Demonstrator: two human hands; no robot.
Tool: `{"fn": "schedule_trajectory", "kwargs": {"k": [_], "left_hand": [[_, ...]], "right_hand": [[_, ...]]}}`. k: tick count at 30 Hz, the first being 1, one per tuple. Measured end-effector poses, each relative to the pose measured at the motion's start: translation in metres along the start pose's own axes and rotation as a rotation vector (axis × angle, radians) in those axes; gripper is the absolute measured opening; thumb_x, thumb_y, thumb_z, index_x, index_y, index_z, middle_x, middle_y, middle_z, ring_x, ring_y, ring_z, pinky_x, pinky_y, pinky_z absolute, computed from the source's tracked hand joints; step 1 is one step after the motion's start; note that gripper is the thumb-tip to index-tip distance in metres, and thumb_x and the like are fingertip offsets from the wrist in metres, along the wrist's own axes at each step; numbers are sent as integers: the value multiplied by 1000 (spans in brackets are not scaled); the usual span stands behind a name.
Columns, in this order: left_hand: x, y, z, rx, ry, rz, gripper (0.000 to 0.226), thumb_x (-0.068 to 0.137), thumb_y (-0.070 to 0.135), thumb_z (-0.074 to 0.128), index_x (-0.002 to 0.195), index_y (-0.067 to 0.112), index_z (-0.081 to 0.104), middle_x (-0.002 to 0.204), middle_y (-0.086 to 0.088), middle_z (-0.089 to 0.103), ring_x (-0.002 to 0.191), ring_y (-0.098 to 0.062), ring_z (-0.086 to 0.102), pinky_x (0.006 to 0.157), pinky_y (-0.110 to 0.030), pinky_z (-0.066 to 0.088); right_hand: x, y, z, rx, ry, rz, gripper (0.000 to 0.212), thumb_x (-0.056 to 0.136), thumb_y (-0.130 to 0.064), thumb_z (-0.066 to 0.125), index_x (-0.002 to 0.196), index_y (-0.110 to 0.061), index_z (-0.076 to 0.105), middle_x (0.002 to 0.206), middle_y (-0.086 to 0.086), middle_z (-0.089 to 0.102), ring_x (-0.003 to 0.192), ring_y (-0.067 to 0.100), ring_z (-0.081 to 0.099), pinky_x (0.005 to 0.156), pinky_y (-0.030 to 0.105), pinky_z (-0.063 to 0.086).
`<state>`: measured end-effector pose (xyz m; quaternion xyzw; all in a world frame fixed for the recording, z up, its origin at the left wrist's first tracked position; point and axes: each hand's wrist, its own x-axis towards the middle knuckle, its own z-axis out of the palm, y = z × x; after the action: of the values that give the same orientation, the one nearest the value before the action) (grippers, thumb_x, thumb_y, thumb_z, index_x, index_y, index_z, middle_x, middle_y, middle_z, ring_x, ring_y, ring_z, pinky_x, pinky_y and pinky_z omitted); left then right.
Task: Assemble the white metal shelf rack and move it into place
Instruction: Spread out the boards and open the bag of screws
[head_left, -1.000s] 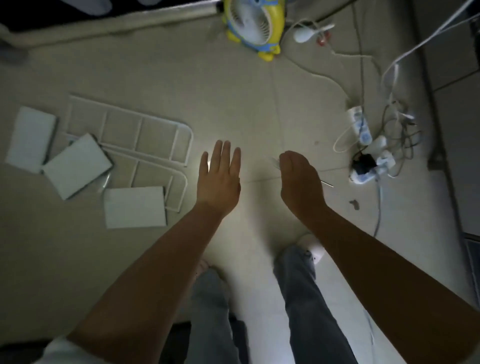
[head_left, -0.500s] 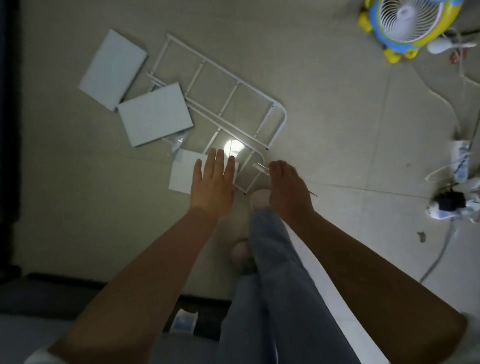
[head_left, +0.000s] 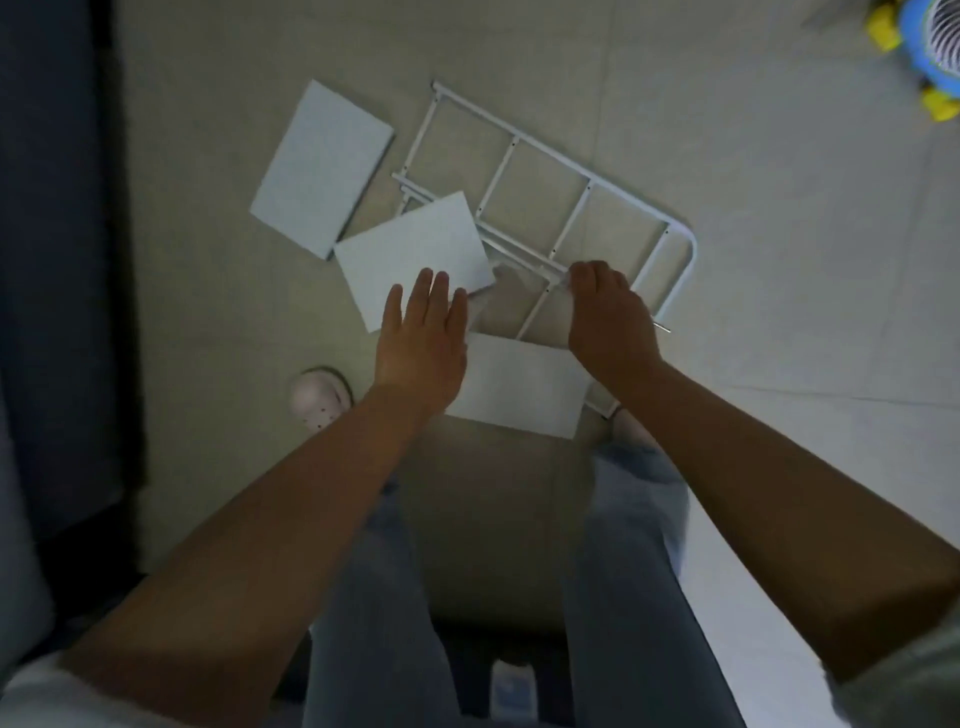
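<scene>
The rack lies in pieces on the tiled floor. A white metal ladder-shaped side frame (head_left: 587, 197) lies flat, with a second frame partly hidden under it and under the panels. Three white shelf panels lie around it: a far one (head_left: 322, 166), a middle one (head_left: 415, 249) and a near one (head_left: 519, 389). My left hand (head_left: 423, 338) hovers open, fingers spread, over the middle panel's near edge. My right hand (head_left: 608, 317) is curled over the frame's near rail and holds a thin metal rod (head_left: 664, 328) that sticks out on both sides.
A blue and yellow fan (head_left: 930, 52) stands at the top right. Dark furniture or fabric (head_left: 52, 260) fills the left edge. My feet in pale shoes (head_left: 319, 397) stand right beside the near panel.
I have stepped up to the parts, which now sit directly under my hands. The fan has slid to the top right corner. My right hand has curled tighter over the frame rail.
</scene>
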<state>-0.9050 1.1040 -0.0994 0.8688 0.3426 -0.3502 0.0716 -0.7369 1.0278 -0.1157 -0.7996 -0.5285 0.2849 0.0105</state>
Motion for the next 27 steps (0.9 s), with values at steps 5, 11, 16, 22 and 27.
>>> {"fn": "schedule_trajectory", "kwargs": {"k": [5, 11, 16, 22, 27], "left_hand": [[10, -98, 14, 60, 36, 245, 61, 99, 31, 30, 148, 7, 1, 156, -14, -3, 144, -29, -7, 115, -46, -5], [40, -143, 41, 141, 167, 457, 55, 91, 23, 51, 139, 1, 34, 146, -22, 31, 138, -36, 24, 111, -52, 18], [74, -128, 80, 227, 242, 611, 54, 63, 17, 79, 110, -3, 62, 114, -25, 61, 110, -41, 57, 89, -58, 44], [139, -99, 154, 341, 203, 712, 52, 100, 24, 32, 146, 5, 17, 154, -16, 11, 143, -31, 4, 115, -45, 3], [198, -69, 205, 389, 267, 754, 51, 99, 28, 30, 146, 9, 18, 154, -14, 12, 144, -29, 5, 115, -44, 3]], "right_hand": [[2, -59, 39, 42, -77, 362, 39, 86, 4, 38, 125, 0, 41, 121, 19, 47, 107, 35, 47, 75, 40, 38], [-12, -120, 93, 196, -92, 615, 37, 87, 3, 36, 124, -2, 38, 120, 18, 46, 105, 35, 48, 72, 37, 37], [-11, -120, 146, 252, -67, 756, 38, 86, 4, 38, 124, -5, 37, 120, 15, 45, 106, 32, 48, 71, 33, 34], [3, -95, 240, 315, -29, 920, 35, 88, 2, 39, 122, -6, 36, 118, 14, 46, 100, 32, 53, 68, 34, 36], [22, -47, 313, 316, 89, 987, 29, 91, -3, 34, 120, -3, 36, 114, 17, 48, 90, 36, 56, 63, 35, 37]]}}
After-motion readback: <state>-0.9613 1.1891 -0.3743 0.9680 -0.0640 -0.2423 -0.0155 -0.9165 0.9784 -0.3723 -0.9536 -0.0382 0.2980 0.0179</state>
